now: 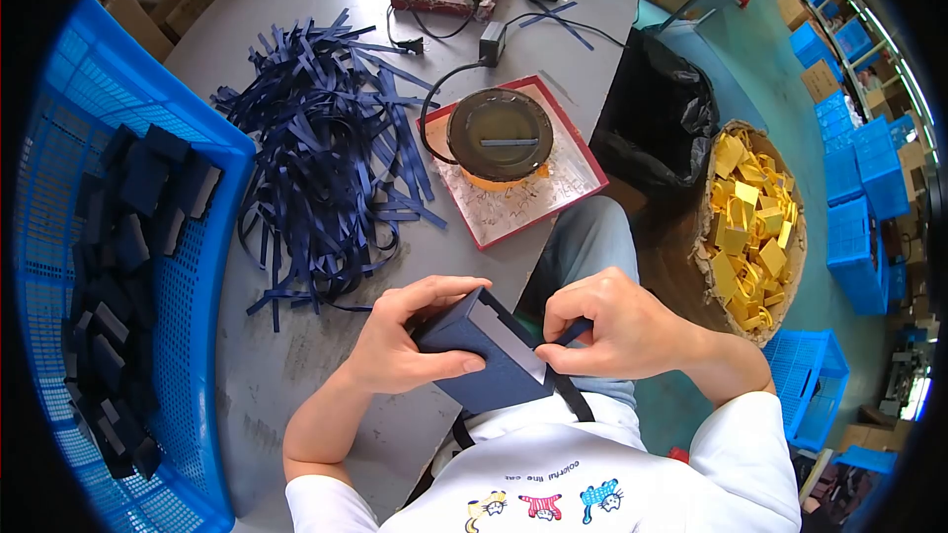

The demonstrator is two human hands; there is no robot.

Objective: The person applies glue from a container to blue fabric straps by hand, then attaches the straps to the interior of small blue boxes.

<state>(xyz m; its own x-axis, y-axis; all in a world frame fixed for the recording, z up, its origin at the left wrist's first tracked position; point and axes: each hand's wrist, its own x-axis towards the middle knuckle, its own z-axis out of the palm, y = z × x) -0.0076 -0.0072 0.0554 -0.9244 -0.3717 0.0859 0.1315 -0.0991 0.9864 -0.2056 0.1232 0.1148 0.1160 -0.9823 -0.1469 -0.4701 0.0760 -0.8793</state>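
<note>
My left hand (410, 341) is closed around a dark blue box (494, 360), thumb on the near face and fingers along the far side. The box is tilted over my lap, with a pale strip along its upper side. At its right end, my right hand (612, 326) pinches a short dark blue ribbon (573, 334) between thumb and fingers. The ribbon's end lies against the box; part of it is hidden by my fingers. On the table, a heap of dark blue ribbons (326, 168) lies beyond my left hand.
A round pot (500, 133) of brownish liquid stands on a red-edged board (568, 178), its cable running back. At left, a blue crate (212, 266) holds several dark boxes. To the right are a black-bagged bin (657, 104) and a sack of yellow pieces (750, 227).
</note>
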